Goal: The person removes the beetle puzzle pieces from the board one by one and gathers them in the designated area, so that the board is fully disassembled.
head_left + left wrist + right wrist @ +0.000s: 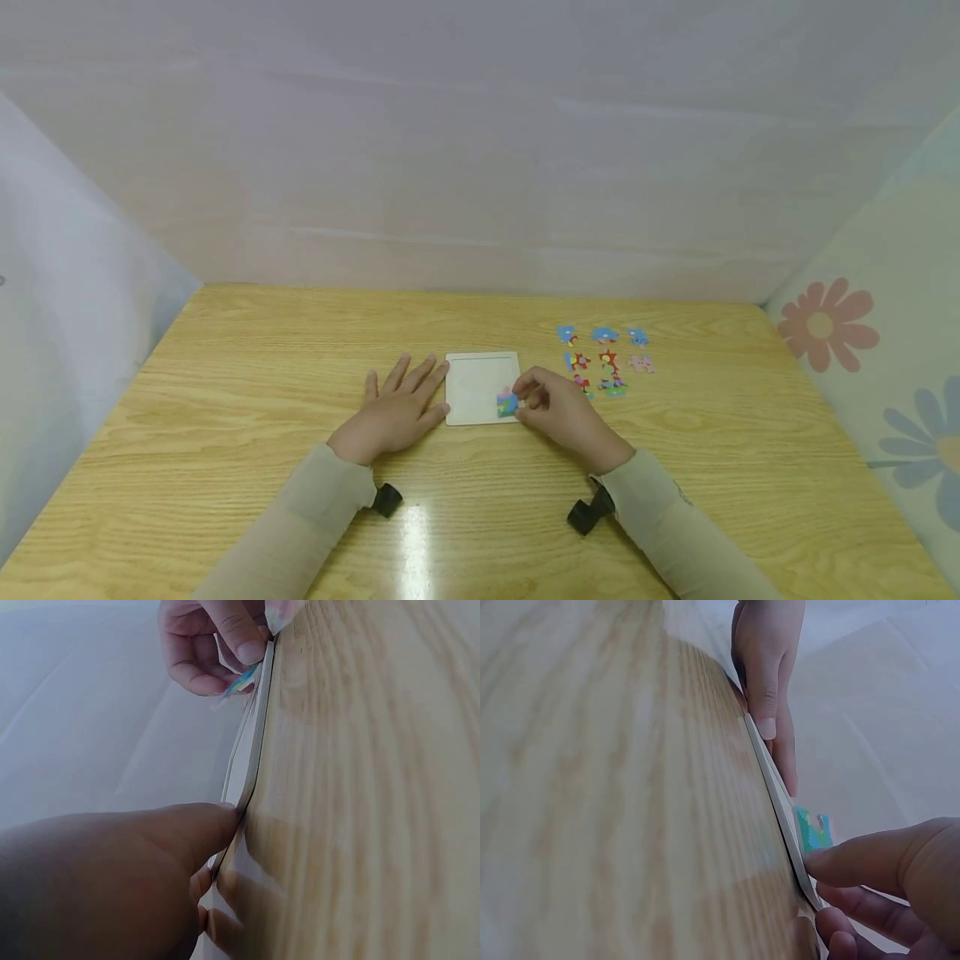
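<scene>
A white square puzzle tray (472, 387) with a raised rim lies on the wooden table. My left hand (397, 410) rests flat beside it, fingers spread, with the thumb and a fingertip touching the tray's left edge. At the lower right corner my right hand (558, 408) pinches a blue and green puzzle piece (507, 405) between thumb and fingers. In the right wrist view that puzzle piece (812, 829) stands tilted above the tray's rim (776, 799). The left wrist view shows the left thumb (210, 829) against the tray's side.
Several loose puzzle pieces (606, 361) in blue, red, green and pink lie in rows right of the tray, the lower ones partly close behind the right hand. A pale cloth wall (480, 167) stands along the table's back edge.
</scene>
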`<state>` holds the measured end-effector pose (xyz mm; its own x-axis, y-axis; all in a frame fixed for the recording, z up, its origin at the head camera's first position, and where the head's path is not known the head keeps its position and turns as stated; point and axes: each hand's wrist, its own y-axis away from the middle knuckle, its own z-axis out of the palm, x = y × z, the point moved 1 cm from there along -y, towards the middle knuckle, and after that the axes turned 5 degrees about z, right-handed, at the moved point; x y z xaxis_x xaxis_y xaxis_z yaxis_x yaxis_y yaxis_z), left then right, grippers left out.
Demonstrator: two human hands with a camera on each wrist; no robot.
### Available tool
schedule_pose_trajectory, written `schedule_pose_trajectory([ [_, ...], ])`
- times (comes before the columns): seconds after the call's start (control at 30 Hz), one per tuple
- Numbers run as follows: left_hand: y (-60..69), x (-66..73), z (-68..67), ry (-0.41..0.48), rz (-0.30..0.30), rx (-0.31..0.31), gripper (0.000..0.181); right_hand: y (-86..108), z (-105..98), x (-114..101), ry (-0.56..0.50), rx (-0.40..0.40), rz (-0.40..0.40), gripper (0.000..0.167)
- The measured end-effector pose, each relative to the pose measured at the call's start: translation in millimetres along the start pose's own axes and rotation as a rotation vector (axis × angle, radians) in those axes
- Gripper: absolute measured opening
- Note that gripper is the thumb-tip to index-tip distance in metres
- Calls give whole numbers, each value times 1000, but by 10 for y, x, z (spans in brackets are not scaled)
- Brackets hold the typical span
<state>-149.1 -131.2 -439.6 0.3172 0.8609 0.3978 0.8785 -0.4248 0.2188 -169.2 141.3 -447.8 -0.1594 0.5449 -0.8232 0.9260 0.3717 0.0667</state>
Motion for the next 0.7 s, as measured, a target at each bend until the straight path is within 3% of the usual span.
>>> schedule_pose_trajectory([
  [0.3,-1,-4,5,-9,-3,-1,69,-10,-4,17,-37,14,-38,13],
  [0.53,-21,-19,32,4,-8,-13,70,-18,-64,51,-118,43,26,11],
  [0.7,-32,-29,43,5,-7,-12,70,-13,-145,55,-235,10,62,10],
])
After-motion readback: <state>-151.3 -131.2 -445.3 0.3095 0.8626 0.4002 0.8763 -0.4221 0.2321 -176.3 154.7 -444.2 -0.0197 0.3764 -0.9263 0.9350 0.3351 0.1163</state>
